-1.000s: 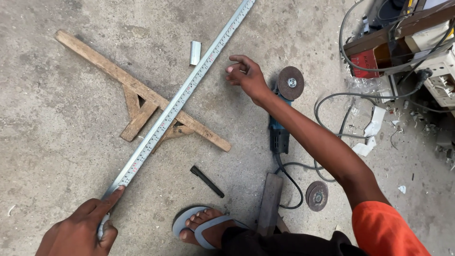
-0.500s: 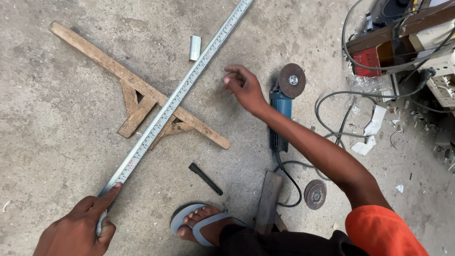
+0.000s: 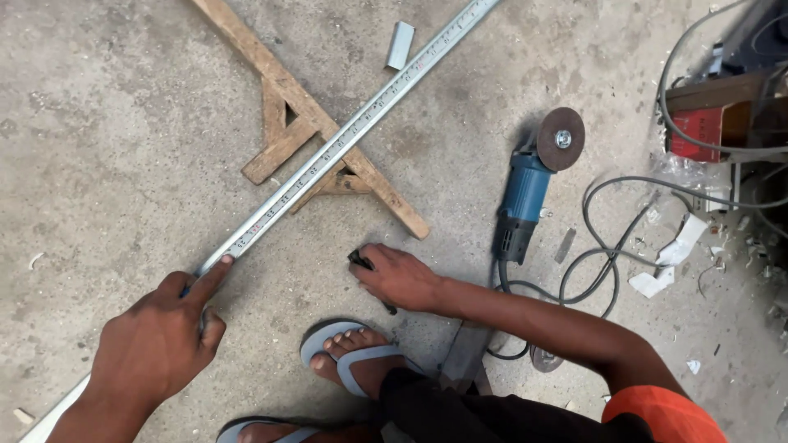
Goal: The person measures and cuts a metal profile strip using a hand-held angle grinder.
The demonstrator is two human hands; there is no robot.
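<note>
Long silver metal bar (image 3: 328,160) with a measuring tape along it lies across brown wooden frame (image 3: 308,123) | left hand (image 3: 160,340) pins its near end, forefinger extended | right hand (image 3: 398,279) has come back from beside blue angle grinder (image 3: 525,193), now closing on small black marker (image 3: 361,262) on concrete floor (image 3: 107,164), suggesting marking comes next

Rough matt concrete floor (image 3: 98,164), weathered wooden frame (image 3: 279,90), dull metal bar (image 3: 361,123) (printed markings).

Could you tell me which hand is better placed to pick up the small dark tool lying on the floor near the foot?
The right hand, probably. It already rests on the dark tool, beside the foot. The left hand is pressing the metal ruler to the floor and lies farther away.
</note>
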